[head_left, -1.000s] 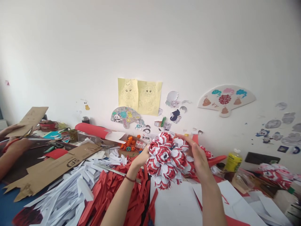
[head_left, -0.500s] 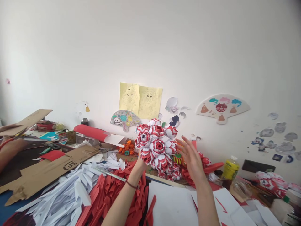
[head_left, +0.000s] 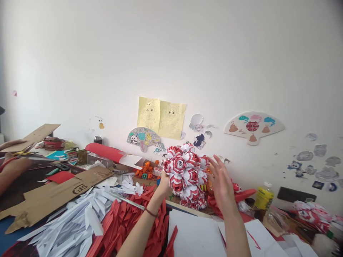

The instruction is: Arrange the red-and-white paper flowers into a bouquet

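A round bunch of red-and-white paper flowers [head_left: 184, 171] is held up over the far side of the table. My left hand [head_left: 164, 184] grips it from its left and underside, and the flowers hide most of those fingers. To the right of the bunch is my right hand [head_left: 222, 182], open, with fingers stretched upward and spread. Its fingertips are close to the outer flowers; whether they touch, I cannot tell. More red-and-white paper flowers [head_left: 194, 204] lie low behind the bunch.
White paper strips [head_left: 77, 217] and red paper strips [head_left: 128, 225] are heaped at left. White sheets [head_left: 195, 232] lie in front. Cardboard [head_left: 69, 189], a red paper roll [head_left: 104, 151] and a yellow bottle [head_left: 264, 196] stand around. At far left, another person's hand [head_left: 16, 166] holds scissors at cardboard.
The flower bunch has moved right and slightly down and looks turned, showing more of my left hand. My right hand stays open beside it. The camera view has tilted slightly.
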`<state>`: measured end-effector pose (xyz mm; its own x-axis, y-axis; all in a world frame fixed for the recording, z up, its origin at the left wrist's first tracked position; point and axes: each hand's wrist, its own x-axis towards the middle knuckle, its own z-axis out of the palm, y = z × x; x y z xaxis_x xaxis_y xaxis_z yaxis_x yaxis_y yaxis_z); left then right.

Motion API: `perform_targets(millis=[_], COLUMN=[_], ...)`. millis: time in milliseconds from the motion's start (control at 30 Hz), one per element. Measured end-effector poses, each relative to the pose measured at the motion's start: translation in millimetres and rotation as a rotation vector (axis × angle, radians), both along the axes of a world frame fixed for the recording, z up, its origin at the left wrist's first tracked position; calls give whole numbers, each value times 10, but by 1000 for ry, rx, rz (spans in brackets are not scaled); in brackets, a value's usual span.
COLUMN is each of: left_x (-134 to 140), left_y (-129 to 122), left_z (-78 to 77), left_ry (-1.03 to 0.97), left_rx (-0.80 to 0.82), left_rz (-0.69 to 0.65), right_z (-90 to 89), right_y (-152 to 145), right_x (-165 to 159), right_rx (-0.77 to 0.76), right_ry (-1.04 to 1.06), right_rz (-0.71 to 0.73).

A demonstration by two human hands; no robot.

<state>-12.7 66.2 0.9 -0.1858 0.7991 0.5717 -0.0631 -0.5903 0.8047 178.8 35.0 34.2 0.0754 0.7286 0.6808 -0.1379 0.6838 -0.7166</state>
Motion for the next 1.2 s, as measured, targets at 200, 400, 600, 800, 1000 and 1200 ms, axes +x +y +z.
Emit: perform_targets(millis=[200,400,600,800,1000,1200], left_x=[43,70,106,149,177,179], left_y=[148,68,-45,-64,-47,-6], left_z=[-65,-63,-9,-41,-69,-95], left_ry=[214,449,648,768,871,888], left_rx=[94,184,248,274,285,288], left_rz=[312,580,740,830,872,848], right_z=[205,218,99,34,5,8], right_y=[-452,-613,-456,-389,-311,-275], right_x=[-121,-366,-548,-606,-552,-515], right_rx=[509,799,668,522,570,596], right_ry=[-221,-878,-985,-968,-959,-964], right_rz=[-541,-839,-1176,-1272,-1219,-1119])
